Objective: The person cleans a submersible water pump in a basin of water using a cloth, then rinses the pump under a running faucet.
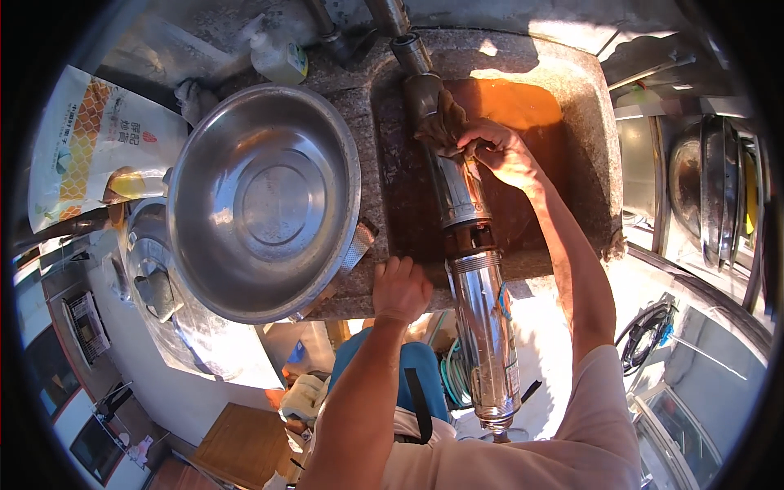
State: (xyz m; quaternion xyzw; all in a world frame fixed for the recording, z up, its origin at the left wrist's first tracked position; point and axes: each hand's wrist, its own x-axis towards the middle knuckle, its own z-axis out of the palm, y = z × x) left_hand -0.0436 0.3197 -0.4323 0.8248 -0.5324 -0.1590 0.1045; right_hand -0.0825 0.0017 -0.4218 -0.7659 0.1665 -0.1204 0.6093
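A long cylindrical steel pump [478, 310] lies across the near rim of the speckled stone sink [588, 106], its far end inside the basin. A wide round steel bowl [265, 200] sits left of it on the sink's ledge. A plastic soap bottle [278, 55] stands far behind the bowl, and a printed paper bag [90, 143] lies further left.

Glossy steel pump cylinder [483, 327], rough speckled stone sink [588, 122] (matt), smooth shiny metal basin [261, 204], brown cloth rag [441, 122].
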